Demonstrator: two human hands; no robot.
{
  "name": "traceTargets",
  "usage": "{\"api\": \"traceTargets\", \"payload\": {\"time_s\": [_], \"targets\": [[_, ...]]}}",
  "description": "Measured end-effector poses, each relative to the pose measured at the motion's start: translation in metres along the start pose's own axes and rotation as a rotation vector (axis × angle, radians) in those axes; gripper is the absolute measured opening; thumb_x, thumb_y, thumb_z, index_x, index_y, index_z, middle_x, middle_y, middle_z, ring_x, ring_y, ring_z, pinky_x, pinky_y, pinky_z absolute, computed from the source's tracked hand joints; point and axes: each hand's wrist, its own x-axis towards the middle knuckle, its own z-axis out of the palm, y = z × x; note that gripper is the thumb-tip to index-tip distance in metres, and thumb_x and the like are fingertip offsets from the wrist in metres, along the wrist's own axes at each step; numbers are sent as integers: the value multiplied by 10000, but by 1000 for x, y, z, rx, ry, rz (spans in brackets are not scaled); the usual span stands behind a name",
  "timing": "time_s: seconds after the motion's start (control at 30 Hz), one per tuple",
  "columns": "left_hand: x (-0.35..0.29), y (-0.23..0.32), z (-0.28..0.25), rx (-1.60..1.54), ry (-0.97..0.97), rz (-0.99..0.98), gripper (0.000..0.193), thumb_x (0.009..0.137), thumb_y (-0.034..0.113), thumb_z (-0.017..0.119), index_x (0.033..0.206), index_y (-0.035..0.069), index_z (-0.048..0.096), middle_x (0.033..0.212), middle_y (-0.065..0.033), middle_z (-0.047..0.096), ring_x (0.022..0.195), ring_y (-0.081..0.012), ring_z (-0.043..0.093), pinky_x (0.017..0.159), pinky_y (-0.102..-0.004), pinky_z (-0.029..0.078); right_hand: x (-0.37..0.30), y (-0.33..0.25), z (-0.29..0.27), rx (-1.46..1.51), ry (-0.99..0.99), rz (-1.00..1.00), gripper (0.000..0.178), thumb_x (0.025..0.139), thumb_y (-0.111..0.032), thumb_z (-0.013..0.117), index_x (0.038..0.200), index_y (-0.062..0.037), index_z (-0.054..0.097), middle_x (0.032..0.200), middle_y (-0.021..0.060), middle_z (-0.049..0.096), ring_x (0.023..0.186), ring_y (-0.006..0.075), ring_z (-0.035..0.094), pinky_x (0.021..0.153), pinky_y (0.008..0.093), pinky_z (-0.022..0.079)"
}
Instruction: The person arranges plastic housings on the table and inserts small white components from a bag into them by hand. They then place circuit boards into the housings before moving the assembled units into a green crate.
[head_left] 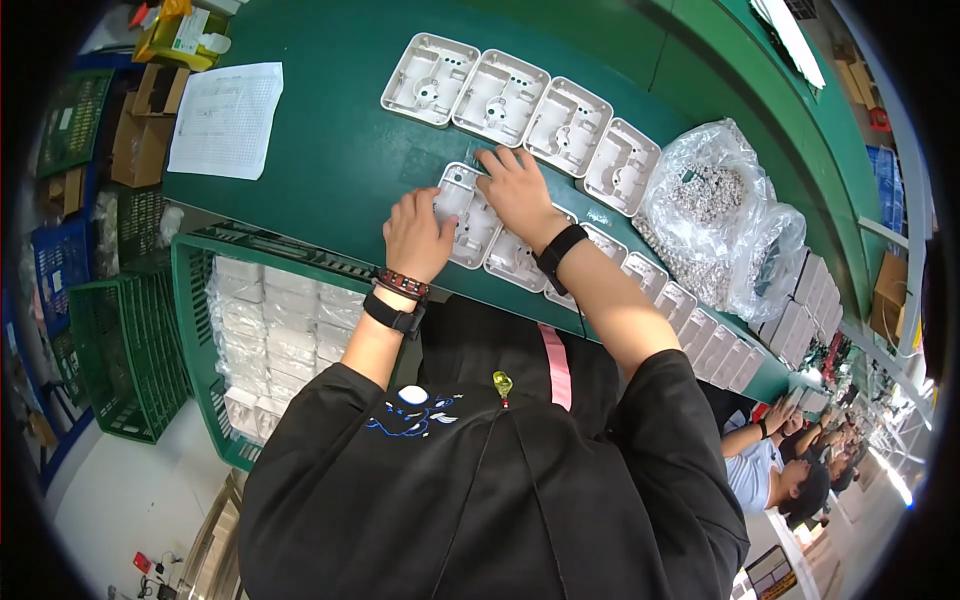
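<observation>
My left hand (415, 235) rests with curled fingers on the near edge of a white moulded plastic housing (468, 218) lying on the green bench (330, 150). My right hand (517, 185) lies flat over the far end of the same housing, fingers spread toward its top corner. A near row of similar housings (640, 272) runs right along the bench edge. Another row of several open housings (500, 97) lies farther back. Both wrists carry dark bands.
Clear bags of small pale parts (710, 200) sit at the right. A printed sheet (226, 118) lies on the left. A green crate of white housings (270, 330) stands below the bench, with more crates (120, 350) left. Other workers (780, 470) sit at right.
</observation>
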Motion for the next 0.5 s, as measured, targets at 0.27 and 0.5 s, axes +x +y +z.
{"api": "traceTargets", "payload": {"time_s": [0.27, 0.5], "targets": [[15, 18, 10, 210, 123, 258, 288, 729, 236, 633, 1010, 177, 603, 1290, -142, 367, 1192, -344, 329, 947, -489, 272, -77, -10, -45, 322, 306, 294, 152, 689, -62, 619, 839, -85, 631, 1047, 94, 519, 948, 294, 466, 772, 379, 385], [32, 18, 34, 317, 47, 397, 274, 726, 271, 633, 990, 198, 615, 1336, -145, 326, 1223, -350, 301, 955, -500, 261, -155, -15, -69, 294, 269, 558, 161, 680, -67, 626, 840, -83, 627, 1031, 96, 522, 929, 303, 469, 749, 381, 397]]}}
